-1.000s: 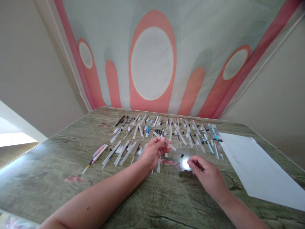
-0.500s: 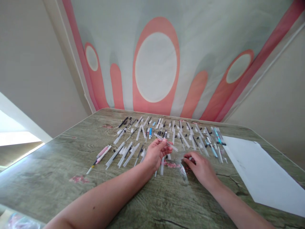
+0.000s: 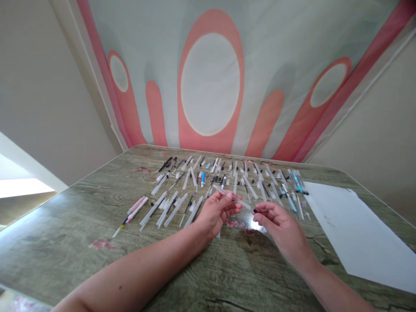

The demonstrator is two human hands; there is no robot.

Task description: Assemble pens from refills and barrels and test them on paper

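Note:
My left hand (image 3: 217, 213) is closed round a clear pen barrel (image 3: 243, 202), which slants down to the right past my fingertips. Between thumb and fingertips, my right hand (image 3: 280, 225) pinches a small black pen plug (image 3: 255, 211). The plug is right by the barrel's lower right end; whether they touch I cannot tell. Beyond my hands, loose pen parts lie in rough rows: clear barrels (image 3: 176, 209), dark refills, clear caps and small black pieces. A blue pen part (image 3: 203, 179) lies among them.
The wood-patterned table (image 3: 182, 268) has a pale edge. A white sheet of paper (image 3: 360, 234) lies at the right. Pink and white pens (image 3: 134, 210) are at the left, and light-blue pens (image 3: 290, 201) by the paper. A pink-patterned wall (image 3: 211, 145) stands behind the table.
My right hand has come up off the table with the black plug, close to the barrel's end. My left hand has shifted slightly right with the barrel. The view has tilted a little.

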